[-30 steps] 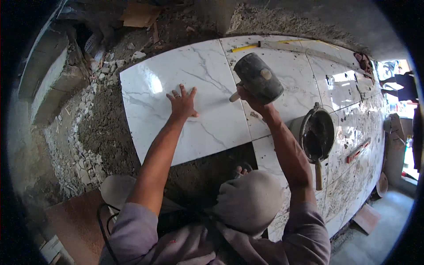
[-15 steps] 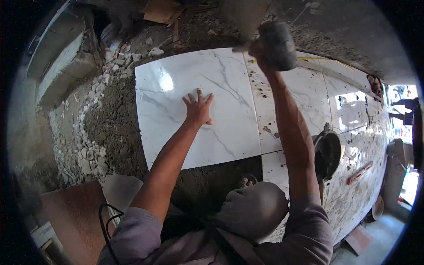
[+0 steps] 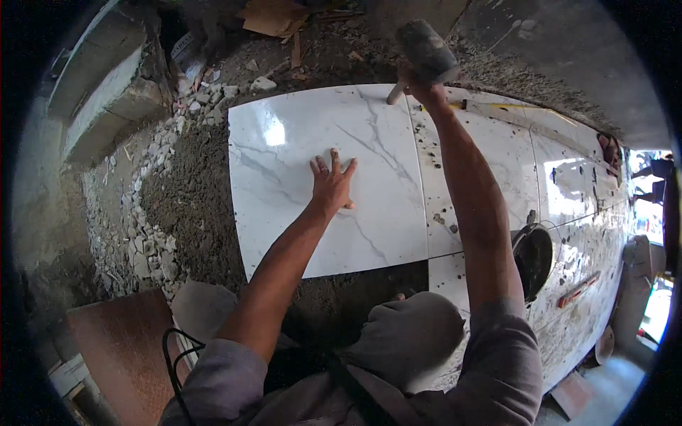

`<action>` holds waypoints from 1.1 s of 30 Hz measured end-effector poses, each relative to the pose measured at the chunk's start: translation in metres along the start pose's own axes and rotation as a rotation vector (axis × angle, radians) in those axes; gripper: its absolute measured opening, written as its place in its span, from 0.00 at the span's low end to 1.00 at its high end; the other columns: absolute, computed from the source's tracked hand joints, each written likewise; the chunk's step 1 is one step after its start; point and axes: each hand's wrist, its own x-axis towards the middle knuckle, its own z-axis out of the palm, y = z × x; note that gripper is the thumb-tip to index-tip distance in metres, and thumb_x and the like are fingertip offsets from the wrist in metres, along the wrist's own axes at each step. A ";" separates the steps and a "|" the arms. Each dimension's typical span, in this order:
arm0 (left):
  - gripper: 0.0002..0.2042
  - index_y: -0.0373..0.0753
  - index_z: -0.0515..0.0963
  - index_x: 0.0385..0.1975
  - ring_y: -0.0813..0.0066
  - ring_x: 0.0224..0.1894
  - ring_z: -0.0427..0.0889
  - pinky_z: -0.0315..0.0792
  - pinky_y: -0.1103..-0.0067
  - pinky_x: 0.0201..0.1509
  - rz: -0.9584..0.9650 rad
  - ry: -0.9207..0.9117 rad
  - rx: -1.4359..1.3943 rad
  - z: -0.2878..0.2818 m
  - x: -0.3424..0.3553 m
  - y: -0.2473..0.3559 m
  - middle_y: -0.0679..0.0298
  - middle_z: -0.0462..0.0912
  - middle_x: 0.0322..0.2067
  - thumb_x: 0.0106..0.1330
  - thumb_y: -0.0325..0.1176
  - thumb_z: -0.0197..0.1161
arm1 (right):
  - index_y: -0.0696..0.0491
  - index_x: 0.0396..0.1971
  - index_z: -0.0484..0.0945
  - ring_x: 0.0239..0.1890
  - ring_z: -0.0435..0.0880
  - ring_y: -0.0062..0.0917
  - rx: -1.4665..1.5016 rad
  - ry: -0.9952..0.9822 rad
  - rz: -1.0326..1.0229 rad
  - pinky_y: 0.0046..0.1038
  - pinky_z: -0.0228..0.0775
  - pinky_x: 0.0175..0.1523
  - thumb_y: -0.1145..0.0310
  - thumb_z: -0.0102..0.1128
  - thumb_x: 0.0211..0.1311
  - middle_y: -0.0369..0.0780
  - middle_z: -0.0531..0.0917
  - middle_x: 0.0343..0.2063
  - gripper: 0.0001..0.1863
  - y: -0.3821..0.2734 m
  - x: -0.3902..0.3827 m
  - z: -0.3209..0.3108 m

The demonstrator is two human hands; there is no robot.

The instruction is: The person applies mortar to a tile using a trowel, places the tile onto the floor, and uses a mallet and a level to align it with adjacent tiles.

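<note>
My left hand point(image 3: 332, 183) lies on a large white marble-veined tile point(image 3: 376, 220), its fingers spread and ringed on one finger. My right hand point(image 3: 426, 91) grips a black rubber mallet point(image 3: 426, 50) with a pale handle, held over the far right part of that tile and the joint with the neighbouring tiles point(image 3: 490, 113). Dark mortar point(image 3: 369, 280) shows along the tile's near edge and on its left. My bent knee in grey cloth is below.
A black bucket point(image 3: 533, 263) and red level point(image 3: 577, 290) sit on the dirty tiles at right, with a long straightedge point(image 3: 518, 117) farther back. Rubble point(image 3: 142, 248), a concrete block point(image 3: 106, 106) and a brownish board point(image 3: 121, 348) lie left. Dark figures show at the bright opening at right.
The mallet has risen away from me and tilted since a second ago, with my right arm stretched farther out. My left hand stays spread on the tile; the whole view has shifted slightly.
</note>
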 end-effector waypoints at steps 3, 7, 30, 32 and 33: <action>0.56 0.56 0.51 0.67 0.27 0.61 0.54 0.48 0.43 0.63 -0.016 0.007 0.007 0.006 -0.003 -0.012 0.40 0.46 0.66 0.33 0.52 0.78 | 0.57 0.38 0.77 0.32 0.81 0.24 0.218 -0.105 0.283 0.24 0.77 0.31 0.68 0.61 0.56 0.41 0.80 0.33 0.11 -0.024 -0.003 0.012; 0.57 0.57 0.51 0.67 0.26 0.61 0.54 0.49 0.42 0.62 0.008 0.035 0.041 0.010 0.000 -0.004 0.41 0.46 0.66 0.32 0.53 0.78 | 0.58 0.35 0.77 0.31 0.81 0.25 0.253 -0.021 0.137 0.26 0.79 0.32 0.69 0.62 0.55 0.41 0.80 0.30 0.10 -0.025 -0.031 0.004; 0.55 0.59 0.49 0.67 0.26 0.63 0.52 0.48 0.39 0.60 -0.024 -0.075 0.055 0.005 -0.003 -0.001 0.41 0.44 0.67 0.36 0.53 0.76 | 0.58 0.27 0.77 0.21 0.76 0.17 0.084 -0.073 0.019 0.21 0.68 0.25 0.68 0.61 0.56 0.35 0.78 0.18 0.08 -0.077 -0.129 -0.017; 0.55 0.60 0.50 0.67 0.27 0.63 0.53 0.49 0.39 0.59 -0.005 -0.045 0.065 0.001 0.005 0.005 0.42 0.45 0.67 0.35 0.54 0.76 | 0.58 0.28 0.78 0.20 0.76 0.16 0.108 -0.075 0.040 0.21 0.68 0.24 0.68 0.61 0.56 0.35 0.78 0.18 0.08 -0.062 -0.141 -0.023; 0.55 0.60 0.51 0.67 0.28 0.62 0.54 0.49 0.39 0.59 -0.015 -0.042 0.083 0.003 0.002 -0.001 0.43 0.46 0.67 0.34 0.54 0.76 | 0.58 0.29 0.79 0.20 0.76 0.16 0.165 -0.102 0.085 0.21 0.68 0.24 0.67 0.62 0.56 0.35 0.78 0.18 0.08 -0.068 -0.143 -0.021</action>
